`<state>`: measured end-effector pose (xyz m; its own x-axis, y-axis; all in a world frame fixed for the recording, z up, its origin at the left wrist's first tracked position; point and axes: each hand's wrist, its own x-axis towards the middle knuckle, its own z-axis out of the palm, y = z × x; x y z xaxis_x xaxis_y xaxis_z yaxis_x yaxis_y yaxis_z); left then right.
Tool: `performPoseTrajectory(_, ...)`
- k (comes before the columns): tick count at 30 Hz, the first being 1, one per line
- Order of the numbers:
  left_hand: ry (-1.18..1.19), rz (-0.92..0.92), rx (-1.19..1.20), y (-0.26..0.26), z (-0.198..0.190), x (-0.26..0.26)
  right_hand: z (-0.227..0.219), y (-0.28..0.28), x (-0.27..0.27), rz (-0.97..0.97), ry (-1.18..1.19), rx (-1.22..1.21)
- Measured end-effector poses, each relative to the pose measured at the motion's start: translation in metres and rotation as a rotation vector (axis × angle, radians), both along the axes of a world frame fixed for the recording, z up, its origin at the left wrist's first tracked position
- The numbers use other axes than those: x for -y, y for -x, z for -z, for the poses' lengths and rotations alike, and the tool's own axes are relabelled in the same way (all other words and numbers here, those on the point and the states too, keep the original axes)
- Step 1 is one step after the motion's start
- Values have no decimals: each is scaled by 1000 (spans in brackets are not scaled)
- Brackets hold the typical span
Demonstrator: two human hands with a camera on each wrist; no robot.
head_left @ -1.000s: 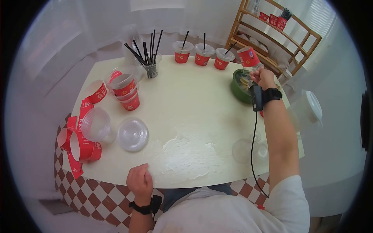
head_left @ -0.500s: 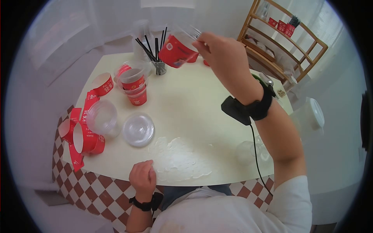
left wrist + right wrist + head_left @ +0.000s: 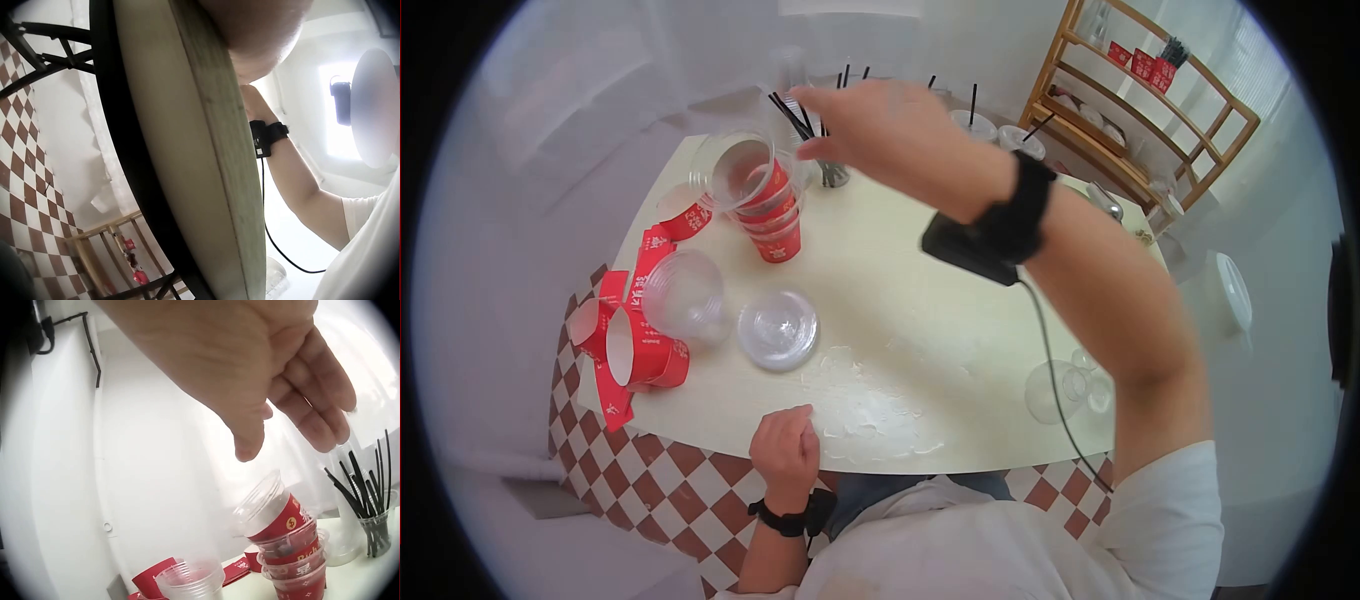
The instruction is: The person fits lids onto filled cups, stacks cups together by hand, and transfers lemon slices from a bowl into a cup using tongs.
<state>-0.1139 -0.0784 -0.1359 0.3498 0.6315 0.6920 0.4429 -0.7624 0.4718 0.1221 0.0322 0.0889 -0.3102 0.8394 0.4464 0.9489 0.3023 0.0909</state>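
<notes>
My right hand (image 3: 890,125) hovers over the back left of the table with its fingers extended and nothing in them. Just below it, a clear plastic cup with a red sleeve (image 3: 275,519) sits tilted on top of a stack of similar red-sleeved cups (image 3: 778,243). In the right wrist view a gap shows between the fingertips (image 3: 322,440) and that cup's rim. Behind the stack, a clear cup of black straws (image 3: 833,175) is partly hidden by the hand. My left hand (image 3: 785,445) rests at the table's near edge, fingers loosely bent, holding nothing.
Clear nested cups (image 3: 685,290), flat clear lids (image 3: 778,332) and red paper sleeves (image 3: 645,350) lie on the left. A wet patch (image 3: 880,400) marks the near middle. Clear cups (image 3: 1050,390) stand at the right. Lidded cups (image 3: 975,125) line the back, near a wooden shelf (image 3: 1090,130).
My right hand carried the red-sleeved cup from above the green bowl leftward to the stack and let it go there, tilted on top. The left hand stays at the edge.
</notes>
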Motion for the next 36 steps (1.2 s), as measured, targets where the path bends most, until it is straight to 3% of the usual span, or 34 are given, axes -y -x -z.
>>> performPoseTrajectory(2,2,4,17,0,2,-1,-23,-35,37,-10,-75,36)
performPoseTrajectory(3,14,30,21,0,2,-1,-45,-40,62,173,87,17)
performPoseTrajectory(4,15,14,11,1,2,0,-52,-57,82,262,77,66)
performPoseTrajectory(5,16,0,1,1,2,0,-54,-81,101,195,-59,205)
performPoseTrajectory(7,47,28,-4,-1,0,1,-64,-102,140,505,146,159)
performPoseTrajectory(11,159,92,-30,-2,-12,1,-53,-154,206,701,352,43)
performPoseTrajectory(13,275,168,-20,-7,-22,6,-41,-182,226,827,574,42)
performPoseTrajectory(14,274,174,-22,-13,-31,9,-34,-195,232,832,574,38)
performPoseTrajectory(16,244,460,-38,-37,-55,14,-21,-217,238,870,633,-10)
performPoseTrajectory(19,198,721,-194,-84,-80,24,-12,-244,238,829,710,-82)
performPoseTrajectory(23,202,955,-393,-142,-93,36,-12,-237,256,889,719,-238)
performPoseTrajectory(25,146,983,-427,-166,-96,39,-7,-216,290,598,557,-418)
performPoseTrajectory(26,88,1010,-453,-177,-96,41,2,-211,310,509,526,-395)
performPoseTrajectory(30,87,1040,-489,-222,-89,50,33,-170,367,496,490,-343)
performPoseTrajectory(32,-32,971,-461,-239,-80,56,58,-161,382,644,314,-428)
performPoseTrajectory(36,8,929,-592,-249,-71,56,111,-169,392,595,117,-668)
